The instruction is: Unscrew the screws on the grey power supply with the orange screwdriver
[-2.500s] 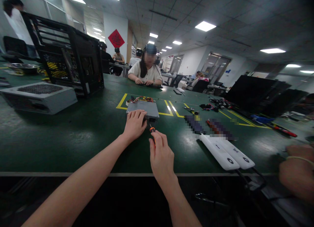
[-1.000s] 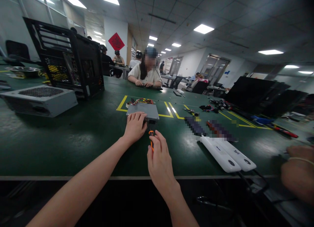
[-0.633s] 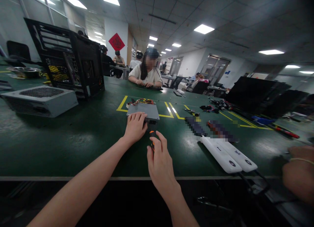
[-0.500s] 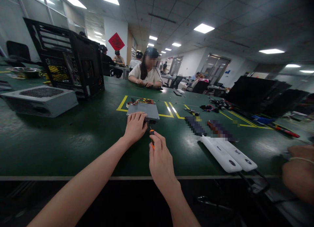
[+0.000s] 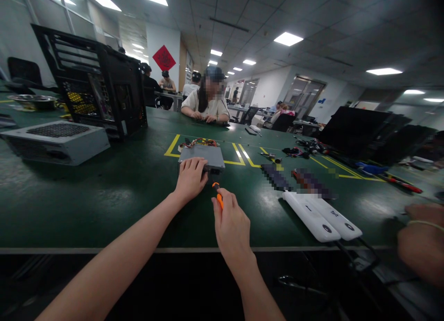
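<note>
A small grey computer power supply (image 5: 214, 155) lies on the green table, with a bundle of coloured wires (image 5: 203, 141) at its far side. My left hand (image 5: 191, 178) grips its near left part, fingers over the top and the thumb at the near face. Just in front of that face, my right hand (image 5: 233, 226) is closed round a screwdriver (image 5: 219, 200) with an orange and black handle. The screwdriver points toward the power supply's near side; its thin shaft is hard to see, so I cannot tell whether the tip touches.
On the left stand a larger power supply (image 5: 76, 150) and a black computer case (image 5: 104, 80). Two white devices (image 5: 314, 217), cables (image 5: 294, 152) and pliers (image 5: 404, 184) lie to the right. Another person's arm (image 5: 421, 247) is at the right edge; a person (image 5: 206, 99) sits opposite.
My right hand has drawn back slightly toward me and to the right with the screwdriver, showing more of its orange handle. My left hand and the power supply stay in place.
</note>
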Tool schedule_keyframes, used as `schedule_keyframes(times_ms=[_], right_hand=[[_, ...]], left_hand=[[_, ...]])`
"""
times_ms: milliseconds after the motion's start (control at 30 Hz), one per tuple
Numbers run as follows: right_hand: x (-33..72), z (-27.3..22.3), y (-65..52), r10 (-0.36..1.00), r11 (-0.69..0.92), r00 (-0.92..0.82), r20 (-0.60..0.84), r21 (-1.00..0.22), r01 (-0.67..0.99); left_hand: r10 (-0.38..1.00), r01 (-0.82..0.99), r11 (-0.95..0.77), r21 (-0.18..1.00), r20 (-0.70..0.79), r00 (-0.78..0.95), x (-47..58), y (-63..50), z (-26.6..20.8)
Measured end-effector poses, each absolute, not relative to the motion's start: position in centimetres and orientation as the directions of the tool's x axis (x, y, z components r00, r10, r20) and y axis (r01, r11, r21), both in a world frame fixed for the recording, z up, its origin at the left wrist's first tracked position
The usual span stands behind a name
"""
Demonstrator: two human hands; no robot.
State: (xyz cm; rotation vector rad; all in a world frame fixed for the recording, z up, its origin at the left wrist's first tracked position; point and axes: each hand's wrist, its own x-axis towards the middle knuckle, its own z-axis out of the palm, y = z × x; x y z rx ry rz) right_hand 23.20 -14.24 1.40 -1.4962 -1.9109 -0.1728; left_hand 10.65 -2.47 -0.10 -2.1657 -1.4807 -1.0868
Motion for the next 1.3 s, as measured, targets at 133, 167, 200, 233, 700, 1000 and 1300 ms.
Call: schedule_keyframes(times_ms=[133, 167, 200, 233, 700, 1000, 1300], right_hand=[[23.09, 1.32, -14.37, 0.788, 0.367, -0.127, 0.603, -0.292, 0.883], [23.0, 1.28, -14.4, 0.773, 0.401, -0.151, 0.617, -0.29, 0.869], [22.91, 1.25, -14.41, 0.758, 0.432, -0.174, 0.628, -0.286, 0.855], [22.84, 1.22, -14.38, 0.748, 0.455, -0.192, 0.635, -0.28, 0.846], [22.8, 1.12, -14.37, 0.775, 0.409, -0.154, 0.613, -0.302, 0.861], [23.16, 1.29, -14.2, 0.747, 0.453, -0.144, 0.65, -0.338, 0.825], [23.19, 1.41, -14.06, 0.764, 0.416, -0.107, 0.636, -0.36, 0.835]], left_hand=[[0.66, 0.891, -0.424, 0.161, 0.729, 0.183, 10.67, -2.4, -0.15], [0.658, 0.891, -0.425, 0.161, 0.73, 0.183, 10.67, -2.38, -0.16], [0.657, 0.89, -0.426, 0.161, 0.731, 0.183, 10.66, -2.37, -0.17], [0.656, 0.89, -0.427, 0.161, 0.732, 0.183, 10.65, -2.37, -0.17], [0.669, 0.883, -0.431, 0.184, 0.722, 0.176, 10.67, -2.61, 0.05], [0.671, 0.889, -0.422, 0.177, 0.721, 0.175, 10.75, -2.56, 0.06], [0.661, 0.892, -0.418, 0.173, 0.731, 0.167, 10.83, -2.54, 0.0]])
